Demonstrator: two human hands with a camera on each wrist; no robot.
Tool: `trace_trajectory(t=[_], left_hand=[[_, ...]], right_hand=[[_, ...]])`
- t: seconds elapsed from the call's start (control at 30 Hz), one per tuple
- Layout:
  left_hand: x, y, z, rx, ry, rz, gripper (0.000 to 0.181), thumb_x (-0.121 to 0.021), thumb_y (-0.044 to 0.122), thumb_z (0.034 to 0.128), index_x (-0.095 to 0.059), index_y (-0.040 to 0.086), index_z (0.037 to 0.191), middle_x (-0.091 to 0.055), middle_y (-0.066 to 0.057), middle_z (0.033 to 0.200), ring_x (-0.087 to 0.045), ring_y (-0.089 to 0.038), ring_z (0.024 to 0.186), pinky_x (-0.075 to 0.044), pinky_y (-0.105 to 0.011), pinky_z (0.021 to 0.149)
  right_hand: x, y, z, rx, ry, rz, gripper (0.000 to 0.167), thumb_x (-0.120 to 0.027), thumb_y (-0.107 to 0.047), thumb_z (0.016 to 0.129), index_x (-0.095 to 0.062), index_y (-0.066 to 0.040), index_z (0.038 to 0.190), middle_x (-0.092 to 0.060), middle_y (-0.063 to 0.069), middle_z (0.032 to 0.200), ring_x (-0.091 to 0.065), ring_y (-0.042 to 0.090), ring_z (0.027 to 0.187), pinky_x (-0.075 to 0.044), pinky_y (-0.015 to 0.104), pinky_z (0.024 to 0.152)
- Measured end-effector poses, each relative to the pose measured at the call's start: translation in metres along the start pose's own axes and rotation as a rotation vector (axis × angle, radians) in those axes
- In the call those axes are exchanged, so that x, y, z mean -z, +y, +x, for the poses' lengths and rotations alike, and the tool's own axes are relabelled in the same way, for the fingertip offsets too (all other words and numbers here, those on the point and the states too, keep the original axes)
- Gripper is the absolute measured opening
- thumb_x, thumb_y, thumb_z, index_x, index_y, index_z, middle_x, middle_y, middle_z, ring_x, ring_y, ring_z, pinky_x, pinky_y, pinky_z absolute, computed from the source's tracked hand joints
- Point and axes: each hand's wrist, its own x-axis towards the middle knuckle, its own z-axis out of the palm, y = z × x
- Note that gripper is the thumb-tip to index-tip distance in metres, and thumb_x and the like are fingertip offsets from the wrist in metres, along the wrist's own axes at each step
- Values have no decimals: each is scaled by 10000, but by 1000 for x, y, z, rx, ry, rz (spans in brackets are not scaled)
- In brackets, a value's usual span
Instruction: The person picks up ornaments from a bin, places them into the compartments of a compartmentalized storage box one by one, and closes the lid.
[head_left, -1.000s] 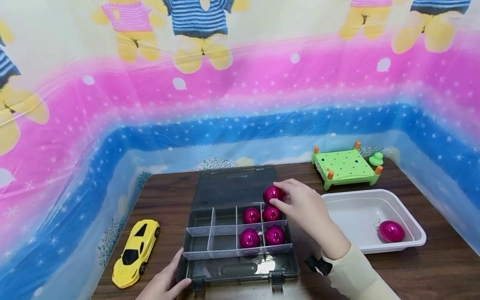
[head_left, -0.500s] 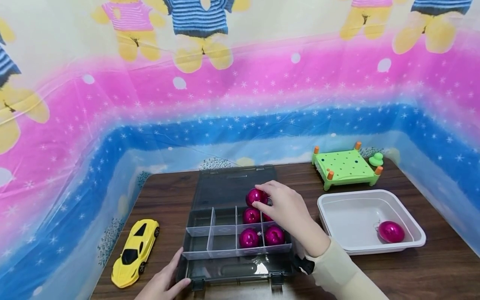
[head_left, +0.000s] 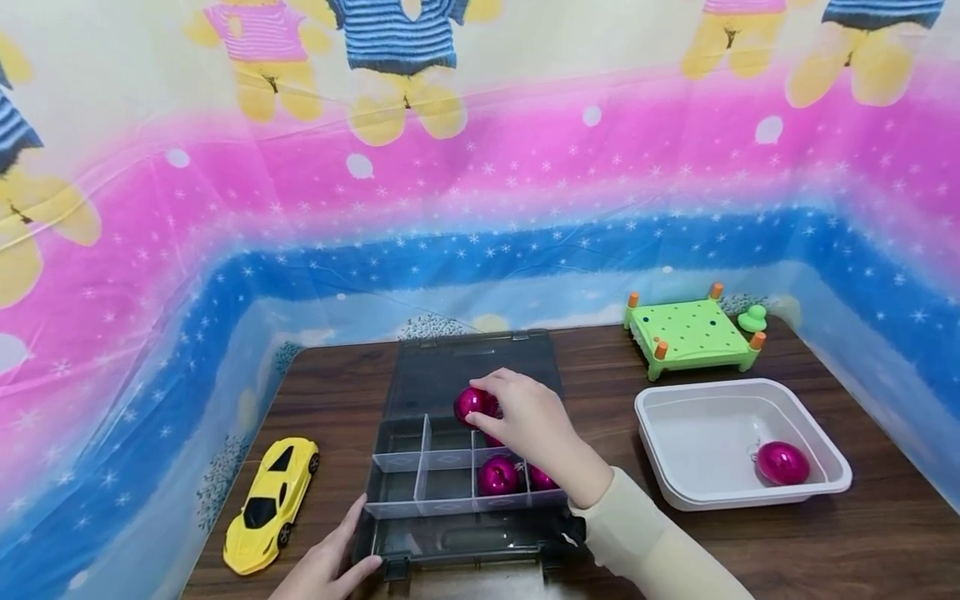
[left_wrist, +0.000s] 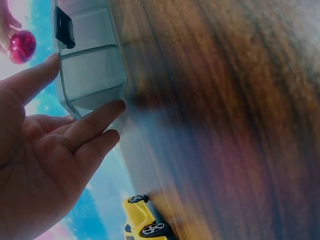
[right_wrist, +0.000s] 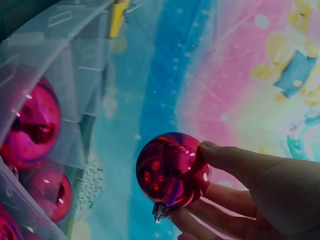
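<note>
A: Head view. Right hand (head_left: 525,425)?
B: Pinching a magenta ball (head_left: 471,405), thumb below, fingertips above. The ball is hanging over the far edge of the back row of the compartment box (head_left: 427,533); which compartment it is over, I'm not able to tell. A cream sleeve (head_left: 645,533) is slanting in from the near right.
A: Left hand (head_left: 326,558)?
B: Resting at the box's near left corner, thumb along the front, fingers along the side. Other balls (head_left: 498,477) are sitting in the box; a second ball (head_left: 783,463) is lying in the white tub (head_left: 690,450) on the desk (head_left: 337,392).
A: Left wrist view?
B: Left palm is showing, thumb and fingers standing apart, nearly straight, tips meeting the box. The yellow car (left_wrist: 142,220) is standing near, lower in view.
A: Right wrist view?
B: Thumb is pressing one side of the held ball, fingers curling beneath. Its silver cap (right_wrist: 160,212) is pointing down.
</note>
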Motion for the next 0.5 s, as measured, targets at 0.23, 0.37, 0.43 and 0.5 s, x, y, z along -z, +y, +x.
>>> trace_trajectory(t=[0.23,0.37,0.43,0.5], left_hand=[[4,19,-8,5,12,4,1021,-584,647,848,-100,100,1561,-252,-255,1520,-445,-454,1238,-432,-598,896],[9,59,-29,23,35,22,977,-617,548,885,-126,15,1540,-286,-304,1483,-450,-471,1222,-430,-588,908],[11,78,-39,28,50,26,934,-635,468,907,-142,-31,1523,-301,-335,1459,-451,-488,1210,-427,-595,906],[12,92,-46,36,66,2,905,-659,405,909,-163,-49,1514,-313,-338,1450,-448,-493,1212,-420,-601,914]], right_hand=[[-16,-13,8,26,-57,28,474,-752,-420,834,-687,-171,1232,-669,-11,1129,-649,125,939,-547,293,752],[-21,-19,13,36,-69,48,470,-751,-415,837,-686,-172,1234,-670,-5,1152,-656,123,941,-546,275,743],[-23,-22,14,32,-77,51,471,-746,-423,838,-685,-180,1237,-669,-7,1160,-658,122,941,-547,274,740],[-25,-25,16,27,-87,51,466,-744,-426,840,-686,-188,1236,-667,-10,1164,-659,118,937,-548,272,737]])
